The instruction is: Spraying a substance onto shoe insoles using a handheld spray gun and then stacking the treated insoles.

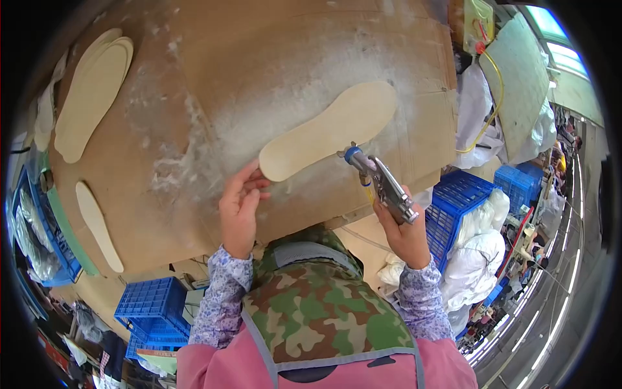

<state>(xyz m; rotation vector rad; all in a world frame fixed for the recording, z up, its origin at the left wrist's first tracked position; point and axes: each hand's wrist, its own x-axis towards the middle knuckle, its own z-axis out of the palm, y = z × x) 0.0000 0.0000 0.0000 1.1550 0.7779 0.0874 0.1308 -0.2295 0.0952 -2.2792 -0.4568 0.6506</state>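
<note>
A cream insole [327, 129] lies slantwise on the cardboard-covered table, its narrower end toward my left hand. My left hand [241, 211] has its fingers curled at that end, with the fingertips on the insole's edge. My right hand [403, 228] is closed around the handle of a metal spray gun [389, 188] with a blue ring near its nozzle. The nozzle points up and left, close to the insole's near edge. A yellow tube shows below the gun, partly hidden by my fingers.
A stack of insoles [94, 91] lies at the far left, and a narrow cream piece [98, 227] nearer me. Whitish residue marks the cardboard [285, 39]. Blue crates [457, 201] with white bags [476, 259] stand right; another blue crate [152, 311] is lower left. A yellow hose [499, 97] hangs at right.
</note>
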